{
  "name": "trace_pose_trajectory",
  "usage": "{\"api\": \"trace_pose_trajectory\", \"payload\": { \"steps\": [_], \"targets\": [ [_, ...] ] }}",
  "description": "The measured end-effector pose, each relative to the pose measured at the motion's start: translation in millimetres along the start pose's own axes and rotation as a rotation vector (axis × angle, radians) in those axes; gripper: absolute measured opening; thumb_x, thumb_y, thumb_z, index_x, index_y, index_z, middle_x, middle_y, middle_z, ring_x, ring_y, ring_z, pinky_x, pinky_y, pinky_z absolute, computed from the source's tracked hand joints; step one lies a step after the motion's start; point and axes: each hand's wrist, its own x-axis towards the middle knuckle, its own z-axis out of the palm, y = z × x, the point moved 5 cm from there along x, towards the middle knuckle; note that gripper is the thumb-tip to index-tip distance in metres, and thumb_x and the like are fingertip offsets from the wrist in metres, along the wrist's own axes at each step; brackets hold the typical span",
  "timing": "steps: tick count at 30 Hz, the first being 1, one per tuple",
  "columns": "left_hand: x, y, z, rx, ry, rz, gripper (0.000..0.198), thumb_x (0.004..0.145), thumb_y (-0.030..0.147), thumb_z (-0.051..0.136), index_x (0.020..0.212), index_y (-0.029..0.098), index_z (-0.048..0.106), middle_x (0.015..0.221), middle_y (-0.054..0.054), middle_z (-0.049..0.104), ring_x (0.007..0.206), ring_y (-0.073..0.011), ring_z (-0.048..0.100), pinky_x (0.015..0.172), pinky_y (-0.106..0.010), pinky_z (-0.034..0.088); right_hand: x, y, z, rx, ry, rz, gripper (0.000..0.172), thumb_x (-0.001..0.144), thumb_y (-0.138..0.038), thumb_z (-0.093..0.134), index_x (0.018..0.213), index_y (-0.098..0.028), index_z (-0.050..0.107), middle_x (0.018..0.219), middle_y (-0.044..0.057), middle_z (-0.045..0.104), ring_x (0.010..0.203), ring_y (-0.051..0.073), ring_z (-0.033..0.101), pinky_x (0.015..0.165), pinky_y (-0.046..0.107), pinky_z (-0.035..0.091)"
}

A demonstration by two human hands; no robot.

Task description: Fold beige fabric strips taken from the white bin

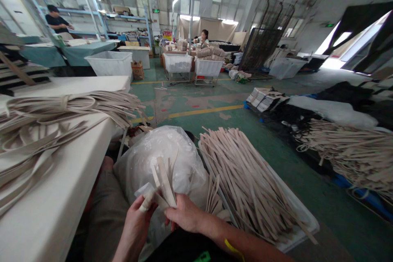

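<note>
My left hand (137,217) and my right hand (183,214) meet low in the head view, both closed on a small bunch of beige strips (164,182) that stick upward between them. The left thumb wears a pale wrap. Just behind the hands sits a clear plastic bag (162,155) stuffed with white material. To the right a white tray (302,213) holds a big heap of the same beige strips (245,176).
A white table (55,196) on my left carries bundles of long beige straps (61,110). More straps (353,151) lie on the floor at the right. White bins (110,63) and two other people stand at benches far back. Green floor (202,102) stretches ahead.
</note>
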Motion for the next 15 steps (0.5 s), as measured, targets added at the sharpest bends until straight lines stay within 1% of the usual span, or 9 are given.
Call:
{"api": "trace_pose_trajectory", "payload": {
  "steps": [2,4,6,8,10,12,13,14,15],
  "targets": [
    [-5,1,3.1,0.089,-0.038,0.005,0.042,0.037,0.030,0.095,0.068,0.011,0.075,0.063,-0.002,0.069,0.058,-0.0136,0.059,0.055,-0.021,0.050,-1,-2,1,0.039,-0.037,0.019,0.015,0.071,-0.017,0.051,0.078,-0.013,0.064,0.060,-0.001,0.059,0.044,0.009,0.054,0.041,0.016,0.039],
    [-8,1,4.5,0.091,-0.047,-0.012,0.042,0.039,0.034,0.095,0.067,0.011,0.074,0.058,0.000,0.065,0.054,-0.0123,0.057,0.053,-0.021,0.049,-4,-5,1,0.106,-0.099,0.021,0.016,0.071,-0.018,0.052,0.079,-0.012,0.064,0.064,0.000,0.062,0.047,0.009,0.056,0.044,0.017,0.041],
    [-8,2,2.2,0.019,-0.012,-0.036,0.046,0.037,0.036,0.095,0.068,0.010,0.074,0.061,-0.001,0.067,0.056,-0.0133,0.059,0.055,-0.023,0.052,-8,-9,-2,0.165,-0.168,0.016,0.021,0.070,-0.019,0.055,0.087,-0.012,0.065,0.069,0.001,0.065,0.051,0.010,0.059,0.048,0.018,0.044],
    [-4,5,-4.0,-0.080,0.059,-0.044,0.048,0.032,0.032,0.096,0.069,0.011,0.073,0.064,-0.001,0.068,0.057,-0.0131,0.060,0.056,-0.023,0.053,-14,-14,-8,0.186,-0.208,0.007,0.028,0.069,-0.018,0.057,0.096,-0.012,0.065,0.073,0.002,0.067,0.055,0.011,0.061,0.052,0.020,0.048],
    [-1,7,-10.8,-0.168,0.140,-0.037,0.047,0.029,0.025,0.096,0.067,0.013,0.071,0.059,0.001,0.065,0.053,-0.0110,0.059,0.052,-0.021,0.052,-20,-20,-16,0.146,-0.197,-0.015,0.031,0.070,-0.018,0.057,0.100,-0.013,0.064,0.072,0.001,0.067,0.055,0.012,0.061,0.052,0.020,0.049],
    [0,7,-13.0,-0.207,0.183,-0.043,0.042,0.031,0.021,0.094,0.065,0.014,0.069,0.054,0.003,0.061,0.049,-0.0102,0.057,0.050,-0.020,0.052,-22,-27,-21,0.083,-0.154,-0.048,0.030,0.073,-0.018,0.056,0.101,-0.013,0.064,0.070,0.000,0.067,0.053,0.011,0.060,0.050,0.019,0.048],
    [-1,5,-11.0,-0.203,0.177,-0.052,0.041,0.033,0.021,0.094,0.064,0.014,0.068,0.053,0.003,0.062,0.050,-0.0108,0.058,0.051,-0.021,0.052,-22,-30,-22,0.058,-0.130,-0.065,0.029,0.074,-0.018,0.056,0.102,-0.014,0.064,0.069,0.000,0.066,0.052,0.011,0.060,0.048,0.018,0.047],
    [-4,2,-6.7,-0.182,0.145,-0.061,0.040,0.036,0.023,0.094,0.065,0.014,0.069,0.055,0.002,0.063,0.051,-0.0116,0.059,0.052,-0.022,0.053,-20,-34,-22,0.044,-0.108,-0.083,0.028,0.076,-0.019,0.056,0.102,-0.014,0.063,0.068,0.000,0.065,0.051,0.011,0.059,0.048,0.018,0.047],
    [-6,-1,-0.8,-0.148,0.090,-0.067,0.038,0.039,0.026,0.094,0.065,0.013,0.069,0.056,0.001,0.064,0.052,-0.0122,0.060,0.053,-0.022,0.054,-17,-38,-21,0.037,-0.084,-0.104,0.026,0.077,-0.020,0.057,0.101,-0.013,0.064,0.068,-0.001,0.064,0.051,0.010,0.058,0.048,0.018,0.048]
  ]
}}
